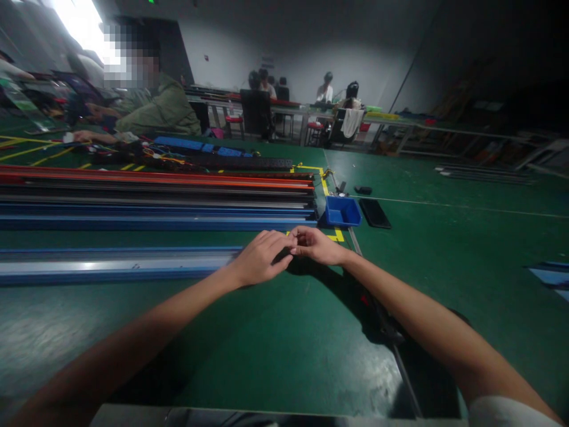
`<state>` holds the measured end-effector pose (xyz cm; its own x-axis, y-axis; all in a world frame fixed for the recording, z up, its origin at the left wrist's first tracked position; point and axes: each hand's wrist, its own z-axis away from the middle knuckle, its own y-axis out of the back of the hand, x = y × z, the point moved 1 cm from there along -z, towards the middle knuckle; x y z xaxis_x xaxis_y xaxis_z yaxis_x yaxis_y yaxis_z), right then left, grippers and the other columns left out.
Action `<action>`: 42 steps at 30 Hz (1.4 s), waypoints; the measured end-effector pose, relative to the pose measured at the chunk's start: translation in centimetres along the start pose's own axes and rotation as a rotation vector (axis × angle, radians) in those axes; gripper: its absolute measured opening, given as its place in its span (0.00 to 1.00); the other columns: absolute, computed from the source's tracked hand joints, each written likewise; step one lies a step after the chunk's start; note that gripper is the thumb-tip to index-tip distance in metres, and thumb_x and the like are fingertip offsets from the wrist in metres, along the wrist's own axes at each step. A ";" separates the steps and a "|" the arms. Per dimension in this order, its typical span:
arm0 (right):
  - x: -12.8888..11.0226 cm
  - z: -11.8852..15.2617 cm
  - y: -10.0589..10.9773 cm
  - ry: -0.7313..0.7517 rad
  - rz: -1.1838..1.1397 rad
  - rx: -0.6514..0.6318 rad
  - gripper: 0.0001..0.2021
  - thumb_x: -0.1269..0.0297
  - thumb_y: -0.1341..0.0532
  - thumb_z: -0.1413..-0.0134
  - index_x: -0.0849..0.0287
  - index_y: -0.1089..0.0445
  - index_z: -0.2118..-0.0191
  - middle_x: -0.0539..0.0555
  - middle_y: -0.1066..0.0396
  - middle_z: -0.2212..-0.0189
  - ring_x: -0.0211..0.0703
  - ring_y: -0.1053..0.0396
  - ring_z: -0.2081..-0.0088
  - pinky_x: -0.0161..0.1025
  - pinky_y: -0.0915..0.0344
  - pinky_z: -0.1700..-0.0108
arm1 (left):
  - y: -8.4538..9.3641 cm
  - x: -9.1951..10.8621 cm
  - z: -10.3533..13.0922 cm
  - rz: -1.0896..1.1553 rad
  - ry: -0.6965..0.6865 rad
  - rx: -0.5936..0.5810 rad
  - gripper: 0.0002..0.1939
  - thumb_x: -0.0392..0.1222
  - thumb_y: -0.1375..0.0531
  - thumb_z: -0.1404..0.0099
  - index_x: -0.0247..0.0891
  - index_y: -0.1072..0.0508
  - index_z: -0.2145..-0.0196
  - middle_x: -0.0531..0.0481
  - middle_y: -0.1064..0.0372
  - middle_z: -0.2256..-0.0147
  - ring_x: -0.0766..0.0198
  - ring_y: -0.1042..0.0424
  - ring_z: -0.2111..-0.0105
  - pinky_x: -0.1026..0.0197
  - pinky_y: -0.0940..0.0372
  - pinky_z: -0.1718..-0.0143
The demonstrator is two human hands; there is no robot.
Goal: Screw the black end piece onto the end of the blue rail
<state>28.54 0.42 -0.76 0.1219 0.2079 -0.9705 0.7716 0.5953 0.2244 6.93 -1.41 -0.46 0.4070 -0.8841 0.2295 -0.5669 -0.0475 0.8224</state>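
Observation:
A long blue profile with a silver face [106, 263] lies lengthwise across the green table at left. My left hand [264, 256] is curled over its right end, thumb and fingers around a dark gap. Just right of it, my right hand [317, 245] has its thumb and fingers pinched together, the fingertips meeting those of my left hand. Whatever is in that pinch is too small or hidden to make out. Behind the hands stands a small blue bin [343, 212].
More blue profiles [155, 223] and orange-red ones [178, 176] lie behind in parallel. A black flat tray-like object [376, 213] is beside the bin. Under my right forearm lies a dark object [389, 329]. Across the table, a co-worker in a green sleeve [164, 110] handles wires [155, 151].

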 end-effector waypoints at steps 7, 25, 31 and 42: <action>-0.4 0.0 -0.1 -0.007 -0.196 0.038 0.22 0.55 0.23 0.48 0.60 0.31 0.57 0.45 0.30 0.72 0.34 0.33 0.72 0.34 0.33 0.66 | 0.1 -0.4 -0.3 0.196 0.087 0.074 0.10 0.47 0.42 0.24 0.40 0.26 0.54 0.46 0.23 0.57 0.58 0.25 0.54 0.53 0.32 0.47; -2.3 -0.5 1.1 0.018 -0.275 0.432 0.28 0.39 0.29 0.45 0.60 0.29 0.55 0.48 0.27 0.70 0.37 0.29 0.71 0.36 0.33 0.67 | -0.2 -2.0 -0.9 0.365 0.331 0.055 0.15 0.50 0.50 0.21 0.39 0.31 0.60 0.49 0.29 0.61 0.61 0.29 0.59 0.57 0.35 0.53; -6.1 2.5 3.5 0.034 -0.138 0.607 0.21 0.45 0.29 0.45 0.59 0.30 0.67 0.49 0.30 0.74 0.38 0.32 0.72 0.36 0.34 0.67 | -0.4 -2.3 -0.6 0.430 0.328 0.026 0.17 0.51 0.53 0.20 0.39 0.31 0.60 0.48 0.28 0.61 0.59 0.29 0.57 0.57 0.37 0.52; -4.8 24.9 3.8 -0.377 1.006 0.195 0.37 0.73 0.41 0.53 0.61 0.37 0.32 0.67 0.30 0.38 0.65 0.28 0.39 0.62 0.32 0.38 | -0.9 -1.9 -0.6 0.063 0.143 -0.168 0.22 0.46 0.60 0.19 0.38 0.29 0.57 0.43 0.27 0.57 0.54 0.30 0.54 0.50 0.39 0.45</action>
<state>46.38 -17.63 2.58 0.9105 0.2591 -0.3223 0.2931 0.1455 0.9449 7.08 0.62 -1.35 0.4787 -0.8073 0.3451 -0.4724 0.0945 0.8763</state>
